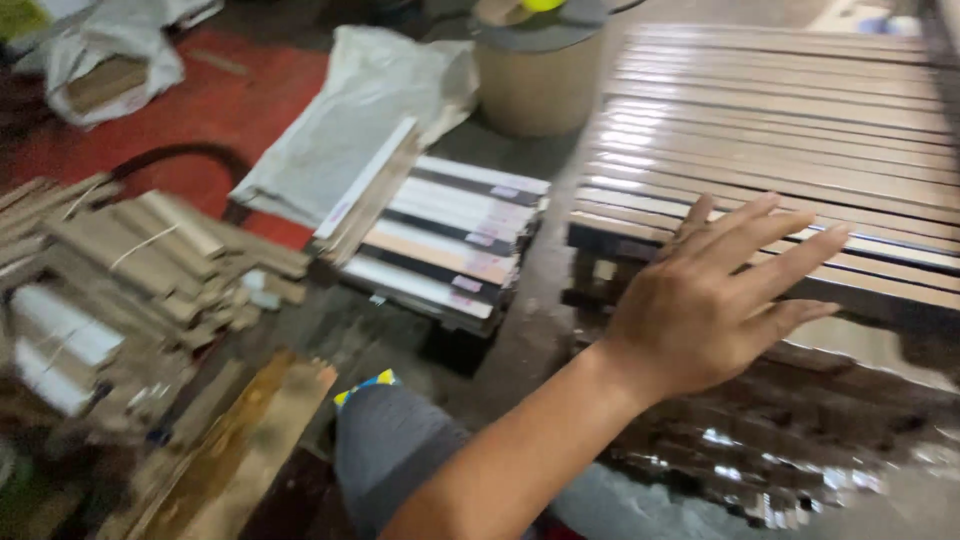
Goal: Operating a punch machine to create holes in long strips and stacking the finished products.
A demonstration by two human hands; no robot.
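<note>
One hand (705,310) lies spread flat, fingers apart, gripping nothing, on the near edge of the laid-out brown strips (780,130) at three o'clock. A smaller stack of boxed strips (450,245) waits at eleven o'clock, untouched; bundled offcuts (150,260) lie at nine.

Strewn on the red floor (215,100): tied bundles of cardboard strips (150,255), a white sack (350,120), a round drum (540,85).

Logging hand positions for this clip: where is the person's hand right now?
In the head view, one hand, which side I cannot tell, is spread flat at right, on the near edge of the glossy brown strips, right of the stack of pale and dark strips.
</note>
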